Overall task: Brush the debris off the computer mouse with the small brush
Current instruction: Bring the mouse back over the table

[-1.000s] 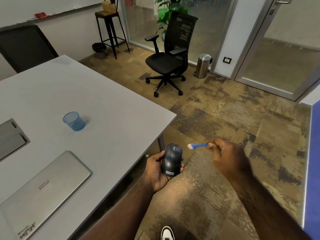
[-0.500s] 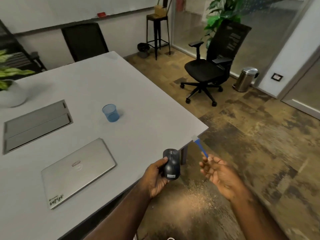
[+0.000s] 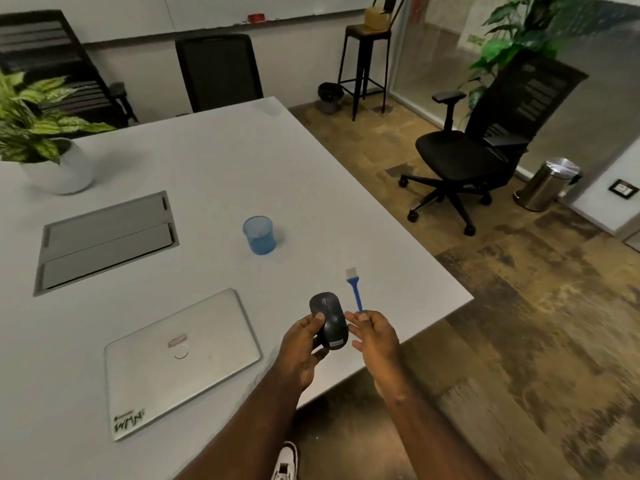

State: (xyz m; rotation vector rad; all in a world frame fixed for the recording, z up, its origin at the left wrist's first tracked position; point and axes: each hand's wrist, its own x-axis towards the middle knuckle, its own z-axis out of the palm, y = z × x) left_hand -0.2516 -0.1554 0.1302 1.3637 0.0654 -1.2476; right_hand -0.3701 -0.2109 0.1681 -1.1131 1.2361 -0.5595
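Observation:
A dark computer mouse (image 3: 329,318) sits in my left hand (image 3: 304,344), held over the white table's near right part with its top face up. Just to its right, my right hand (image 3: 374,336) pinches the end of a small blue brush (image 3: 354,289). The brush points away from me, its white bristles at the far tip, above the table. The brush does not touch the mouse. Both forearms reach in from the bottom of the view.
On the white table (image 3: 214,174) lie a closed silver laptop (image 3: 178,362), a blue cup (image 3: 259,235), a grey cable hatch (image 3: 107,240) and a potted plant (image 3: 45,133). A black office chair (image 3: 481,147) and a steel bin (image 3: 550,183) stand on the floor to the right.
Both hands have moved from beside the table's corner, over the floor, to above the tabletop. The brush has swung from pointing left at the mouse to pointing away from me.

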